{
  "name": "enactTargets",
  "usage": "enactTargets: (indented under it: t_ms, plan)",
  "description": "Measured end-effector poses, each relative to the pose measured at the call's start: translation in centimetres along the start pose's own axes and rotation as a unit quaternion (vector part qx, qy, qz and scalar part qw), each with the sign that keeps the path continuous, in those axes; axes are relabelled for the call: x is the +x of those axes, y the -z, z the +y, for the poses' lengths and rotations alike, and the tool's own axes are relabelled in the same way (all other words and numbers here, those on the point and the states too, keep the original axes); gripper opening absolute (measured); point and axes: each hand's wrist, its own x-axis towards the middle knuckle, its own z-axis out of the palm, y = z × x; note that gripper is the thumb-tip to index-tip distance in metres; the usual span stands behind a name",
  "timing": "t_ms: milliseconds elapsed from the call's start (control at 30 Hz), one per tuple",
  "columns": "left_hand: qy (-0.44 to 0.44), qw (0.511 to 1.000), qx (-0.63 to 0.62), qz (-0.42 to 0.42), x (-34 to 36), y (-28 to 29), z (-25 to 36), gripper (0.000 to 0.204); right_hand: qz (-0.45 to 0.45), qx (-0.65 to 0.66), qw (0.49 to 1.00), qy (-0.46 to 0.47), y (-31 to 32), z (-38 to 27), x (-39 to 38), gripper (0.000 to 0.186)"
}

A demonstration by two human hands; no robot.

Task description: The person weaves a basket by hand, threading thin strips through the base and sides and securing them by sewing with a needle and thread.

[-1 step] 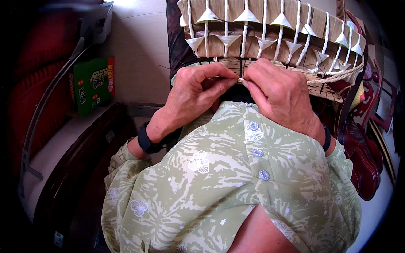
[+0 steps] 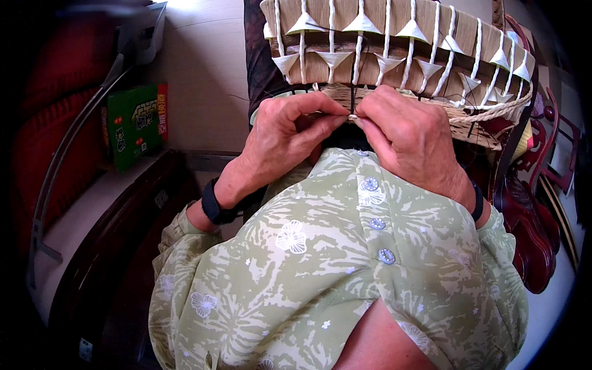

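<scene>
Pale, faintly grained surface [image 2: 203, 68] fills the upper left of the frame, and dark rounded corners close in the view. Nearest, across the lower middle, spreads a light green shirt with white flower prints [image 2: 320, 246], fastened by round, pale blue buttons [image 2: 386, 256]. Black bands circle both wrists. Above the shirt, at the upper centre, the left hand [image 2: 287, 126] and right hand [image 2: 410, 129] nearly meet. Each closes thumb and forefinger in a narrow pinch on a pale fibre strand [image 2: 352, 118], only a short bit of which shows between the fingertips. A thin black cord [image 2: 353, 95] rises just above that spot. Just beyond, across the top, lies a curved tan fibre piece [image 2: 370, 73] crossed by white twisted cords [image 2: 359, 55] and white fibre triangles [image 2: 361, 24]; a twisted tan rope [image 2: 493, 115] follows its lower right edge. At the right stands dark red polished wood [image 2: 524, 246]. Farther off at the left are a green box with a red side [image 2: 132, 132] and a red cushion [image 2: 61, 129], crossed by a curved grey metal bar [image 2: 46, 185].
</scene>
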Motion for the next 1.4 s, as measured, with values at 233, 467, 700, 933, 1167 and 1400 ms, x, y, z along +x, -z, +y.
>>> enactTargets:
  t_ms: [233,467,700,933,1167,1400]
  plan:
    - [-0.045,0.999,0.023,0.011,0.1,-0.1,-0.7,0.008,-0.004,-0.003,1.000,-0.004,0.1,-0.1,0.1,0.012]
    - [-0.010,0.999,0.026,-0.025,0.3,0.1,-0.6,0.015,-0.037,0.014,0.998,-0.041,0.4,-0.2,-0.1,0.013]
    - [-0.091,0.992,0.080,0.020,-0.1,-0.2,-0.6,0.015,0.000,-0.013,1.000,0.003,0.0,0.0,0.0,0.012]
    - [-0.144,0.976,0.159,0.030,0.0,-0.1,-0.7,0.016,0.011,-0.002,1.000,0.007,-0.3,0.1,-0.1,0.012]
    - [0.082,0.995,0.000,-0.050,0.9,0.9,1.0,0.013,0.003,-0.002,1.000,0.004,-0.1,0.0,-0.1,0.012]
    - [0.140,0.990,0.003,-0.020,1.3,-0.1,2.3,0.012,0.009,0.000,1.000,0.016,-0.4,0.2,-0.1,0.013]
